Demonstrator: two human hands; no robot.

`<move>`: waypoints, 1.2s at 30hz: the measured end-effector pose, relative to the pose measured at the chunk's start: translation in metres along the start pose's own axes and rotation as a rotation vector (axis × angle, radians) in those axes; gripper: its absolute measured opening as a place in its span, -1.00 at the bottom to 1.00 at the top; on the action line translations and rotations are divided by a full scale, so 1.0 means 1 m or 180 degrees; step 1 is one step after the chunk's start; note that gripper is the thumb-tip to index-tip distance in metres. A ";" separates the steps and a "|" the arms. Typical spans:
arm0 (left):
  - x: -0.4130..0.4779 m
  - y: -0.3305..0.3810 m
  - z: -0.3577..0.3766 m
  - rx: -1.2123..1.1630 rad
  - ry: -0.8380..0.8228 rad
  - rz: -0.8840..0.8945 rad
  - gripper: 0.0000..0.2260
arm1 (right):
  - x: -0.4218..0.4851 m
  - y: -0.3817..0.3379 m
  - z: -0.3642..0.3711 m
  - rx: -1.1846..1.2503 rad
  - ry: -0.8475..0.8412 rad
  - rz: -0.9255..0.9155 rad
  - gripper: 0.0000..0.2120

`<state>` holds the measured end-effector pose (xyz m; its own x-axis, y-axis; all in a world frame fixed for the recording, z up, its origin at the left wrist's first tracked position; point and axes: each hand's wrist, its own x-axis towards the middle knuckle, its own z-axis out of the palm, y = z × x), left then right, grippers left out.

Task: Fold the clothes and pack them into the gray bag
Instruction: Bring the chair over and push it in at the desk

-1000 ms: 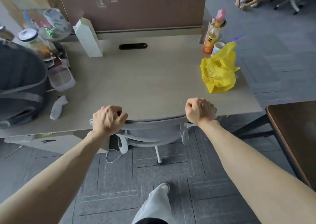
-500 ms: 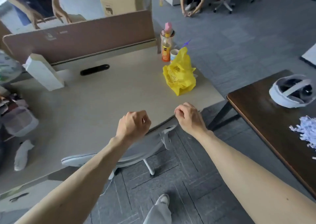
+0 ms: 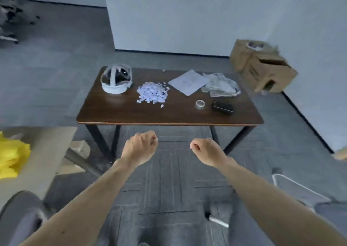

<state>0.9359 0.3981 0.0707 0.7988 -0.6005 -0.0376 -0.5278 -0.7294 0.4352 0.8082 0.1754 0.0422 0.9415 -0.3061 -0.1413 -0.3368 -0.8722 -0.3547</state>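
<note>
My left hand and my right hand hang in the air over the grey carpet, both curled into loose fists with nothing in them. They are short of the front edge of a dark wooden table. On that table's far right lies a crumpled pale grey cloth beside a flat pale square sheet. The gray bag is out of view.
The table also holds a white headset, a heap of paper scraps, a tape roll and a small black object. Cardboard boxes stand at back right. A beige desk with a yellow bag is at left.
My view has swung right from the beige desk to the dark table. Both hands let go of the grey chair back and now hang free in the air.
</note>
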 end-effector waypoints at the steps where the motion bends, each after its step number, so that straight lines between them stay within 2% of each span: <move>1: 0.007 0.029 0.012 0.0052 -0.0093 0.0233 -0.80 | -0.023 0.026 -0.013 0.0012 0.0101 0.0216 -0.73; 6: -0.004 0.195 0.065 0.0189 -0.0431 0.1404 -0.76 | -0.157 0.150 -0.061 0.0097 0.0585 0.1207 -0.66; 11: -0.081 0.358 0.149 0.0325 -0.0783 0.2337 -0.71 | -0.338 0.262 -0.077 0.0108 0.1036 0.2232 -0.75; 17: -0.180 0.475 0.242 0.0465 -0.1152 0.2892 -0.70 | -0.503 0.353 -0.080 -0.0143 0.1189 0.2918 -0.70; 22: -0.243 0.551 0.287 0.0489 -0.1462 0.3106 -0.71 | -0.587 0.410 -0.085 -0.0190 0.1379 0.2953 -0.74; 29: -0.257 0.637 0.326 0.0300 -0.1552 0.3367 -0.74 | -0.620 0.476 -0.105 0.0019 0.1290 0.2957 -0.72; 32: -0.256 0.668 0.349 0.0279 -0.1734 0.3365 -0.68 | -0.627 0.496 -0.114 0.0069 0.1118 0.2855 -0.74; 36: -0.256 0.711 0.383 0.0351 -0.1883 0.3358 -0.60 | -0.632 0.539 -0.132 -0.0004 0.0616 0.2619 -0.70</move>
<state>0.2458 -0.0926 0.0449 -0.2781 -0.9519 -0.1285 -0.8840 0.2013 0.4219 0.0339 -0.1512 0.0625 0.3819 -0.9038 -0.1932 -0.9163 -0.3429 -0.2072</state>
